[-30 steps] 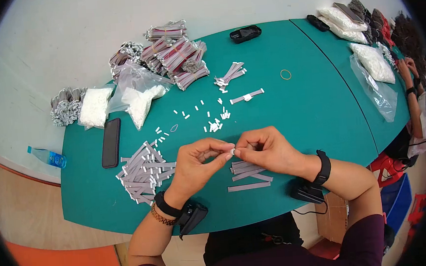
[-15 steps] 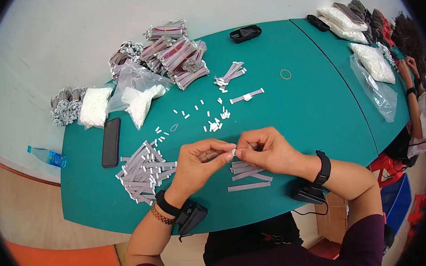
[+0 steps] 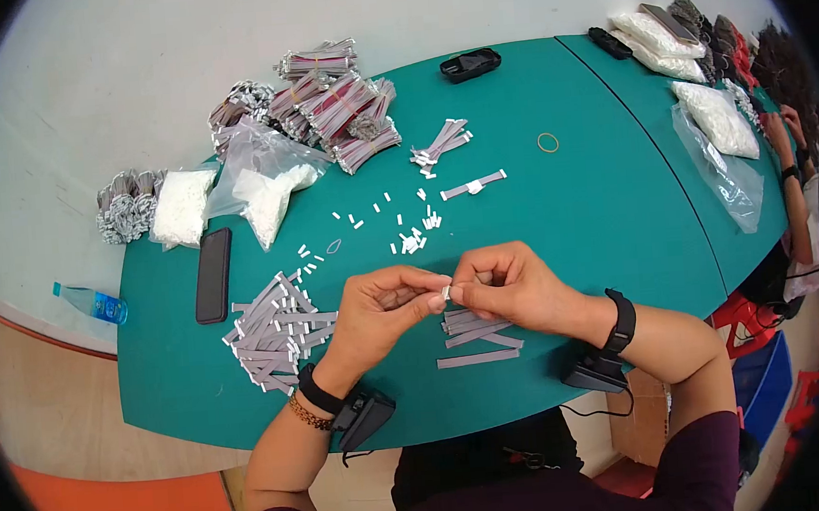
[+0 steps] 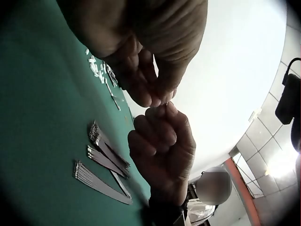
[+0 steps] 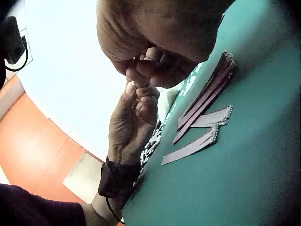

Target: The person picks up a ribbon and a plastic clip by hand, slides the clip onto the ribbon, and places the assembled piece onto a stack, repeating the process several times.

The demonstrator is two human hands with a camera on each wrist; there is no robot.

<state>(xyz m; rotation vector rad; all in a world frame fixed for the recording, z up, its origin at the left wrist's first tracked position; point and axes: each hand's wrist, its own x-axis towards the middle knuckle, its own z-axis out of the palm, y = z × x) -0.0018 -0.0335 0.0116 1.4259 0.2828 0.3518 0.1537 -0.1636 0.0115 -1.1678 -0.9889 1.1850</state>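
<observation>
Both hands meet fingertip to fingertip above the green table (image 3: 559, 217). Thumb and index finger of the left hand (image 3: 380, 310) pinch a small white plastic connector piece (image 3: 446, 292). From the other side the right hand (image 3: 521, 290) pinches the same piece; most of it is hidden by the fingertips. Under the right hand lie several flat grey ribbon cables (image 3: 478, 358), also seen in the right wrist view as ribbon cables (image 5: 193, 146) with metal-tipped ends. Beside the left hand spreads a loose pile of grey ribbon cables (image 3: 277, 331) with white ends.
Loose white connector pieces (image 3: 411, 243) are scattered beyond the hands. Farther back are a ribbon cable (image 3: 490, 180), a small cable stack (image 3: 444, 139), bundled cables (image 3: 337, 104) and bags of white pieces (image 3: 272, 194). A phone (image 3: 212, 274) lies left; another person's arm (image 3: 789, 181) is far right.
The hands stay almost in place, still pinching. The small white piece shows a little more between the fingertips, which have shifted slightly left.
</observation>
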